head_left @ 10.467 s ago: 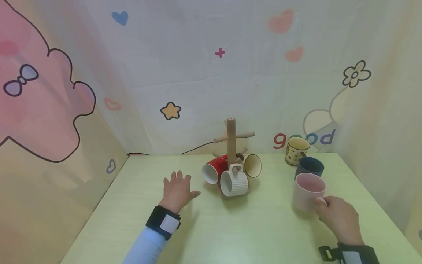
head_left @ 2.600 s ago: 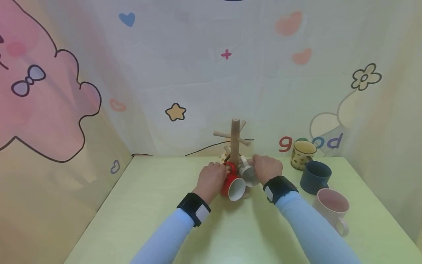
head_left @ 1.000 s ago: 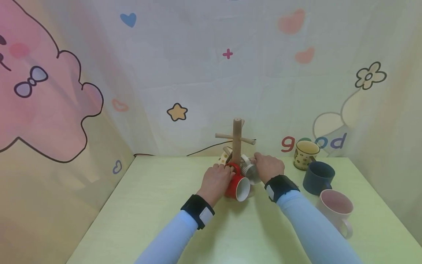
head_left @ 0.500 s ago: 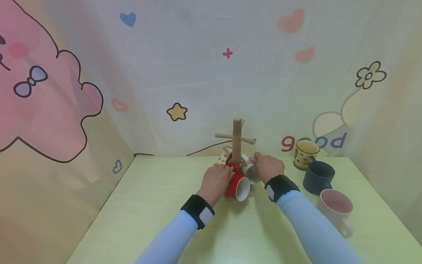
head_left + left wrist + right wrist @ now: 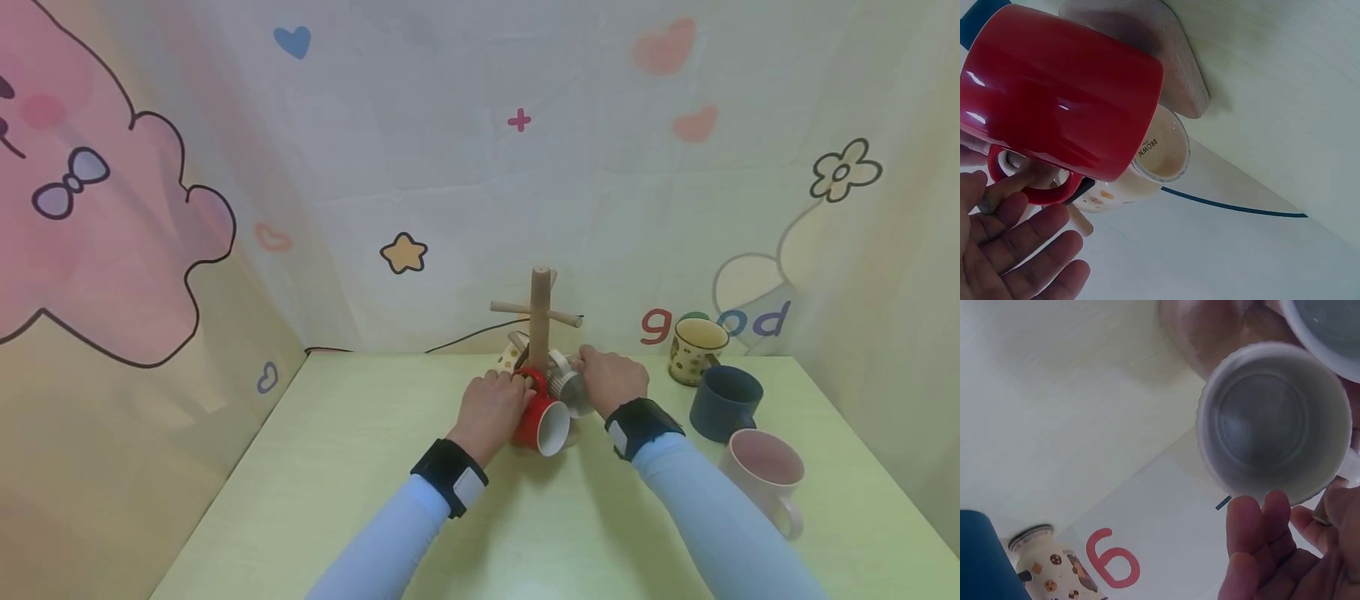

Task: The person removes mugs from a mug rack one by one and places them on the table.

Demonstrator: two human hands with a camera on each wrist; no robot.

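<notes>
A wooden mug tree [image 5: 539, 325] stands on the table, its upper pegs bare. From a lower front peg a red mug [image 5: 529, 422] hangs by its handle, mouth facing front right. A ribbed white mug [image 5: 576, 395] hangs to its right. Behind, at left, a patterned cream mug [image 5: 506, 359] is mostly hidden. My left hand [image 5: 491, 414] pinches the peg tip poking through the red handle [image 5: 1071, 187], other fingers spread. On the other side my right hand [image 5: 615, 383] pinches the peg tip [image 5: 1320, 512] at the white mug, fingertips right at its rim.
Along the table's right side stand a spotted cream mug [image 5: 693, 354], a dark blue mug [image 5: 722, 406] and a pink mug [image 5: 759, 471] nearest me. A printed cloth [image 5: 450, 167] hangs right behind the table [image 5: 337, 433].
Earlier my right hand held the pink mug, which now stands on the table. The mug tree has turned, bringing the red mug frontward and white rightward. Both hands have moved onto its pegs.
</notes>
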